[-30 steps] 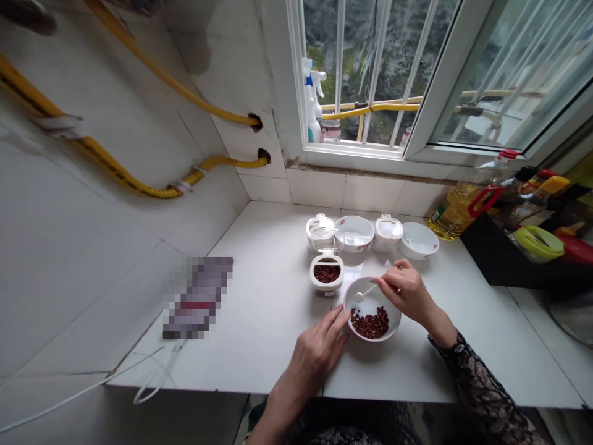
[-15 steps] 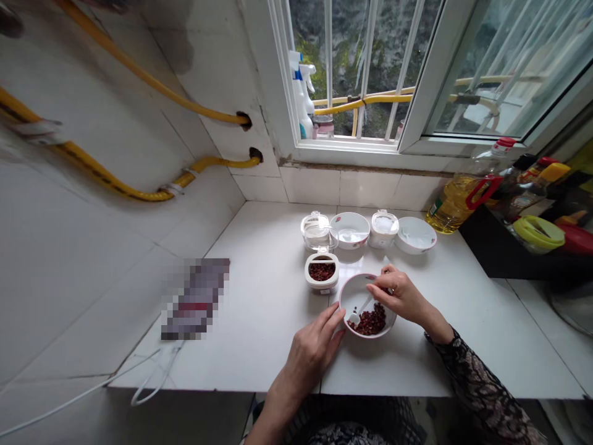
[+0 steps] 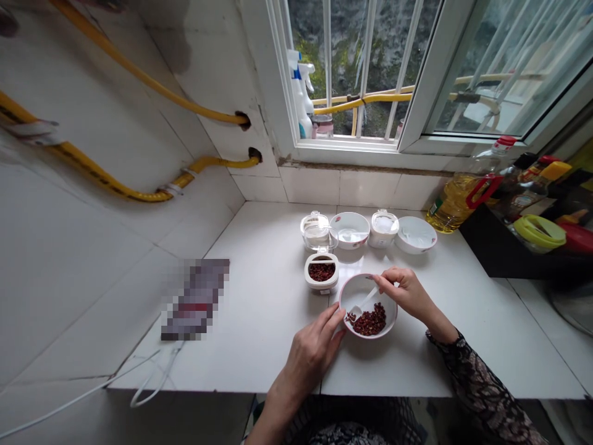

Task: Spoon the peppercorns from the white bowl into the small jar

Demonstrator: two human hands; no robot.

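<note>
Your right hand (image 3: 407, 293), clamped on the spoon (image 3: 367, 300), had lowered it among grains (image 3: 371, 321), seemingly scooping; your left hand (image 3: 314, 345), fingers apart, braced the bowl (image 3: 353, 289).

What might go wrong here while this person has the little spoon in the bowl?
The spoon is among the dark red bits, so a quick flick might send some over the rim. The left hand touches one side of the bowl; a hard push from the right hand might slide or tip it. The jar near the bowl looks open, so a knock could spill it.
</note>
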